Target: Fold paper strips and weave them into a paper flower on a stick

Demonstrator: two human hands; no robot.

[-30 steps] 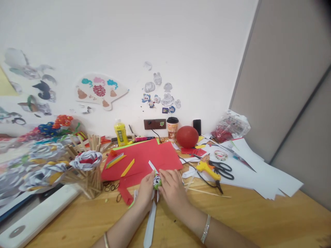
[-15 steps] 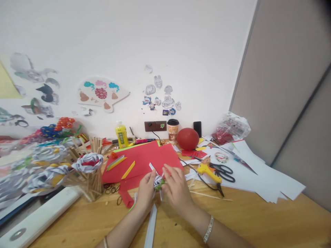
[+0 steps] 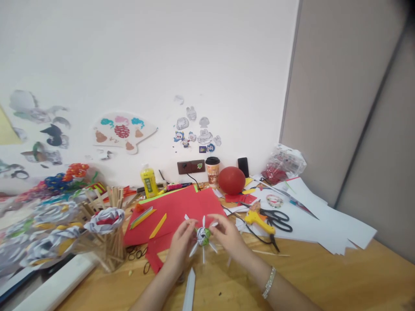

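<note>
A small woven paper ball (image 3: 203, 236), white with a green patch on its right, is held above the wooden table with narrow white strips sticking out all round. My left hand (image 3: 182, 242) is closed at its left side, fingertips pinched near a strip. On the other side my right hand (image 3: 229, 237) pinches a white strip at the ball's upper right, with thumb and forefinger together. Just below, a loose white paper strip (image 3: 189, 290) lies on the table. Red paper sheets (image 3: 181, 207) lie behind the hands. My fingertips partly hide the strips they hold.
A yellow glue gun (image 3: 259, 222) and black-handled scissors (image 3: 277, 219) lie to the right on white paper (image 3: 311, 224). Behind stand a yellow bottle (image 3: 149, 181), a lidded cup (image 3: 212, 172) and a red balloon (image 3: 231, 180). At left, a paper flower (image 3: 105, 220) rests by wooden sticks (image 3: 112, 246).
My hands have moved apart slightly, so the ball and its outspread strips now show between them. The right fingers have closed on a strip. The view has tilted up a little.
</note>
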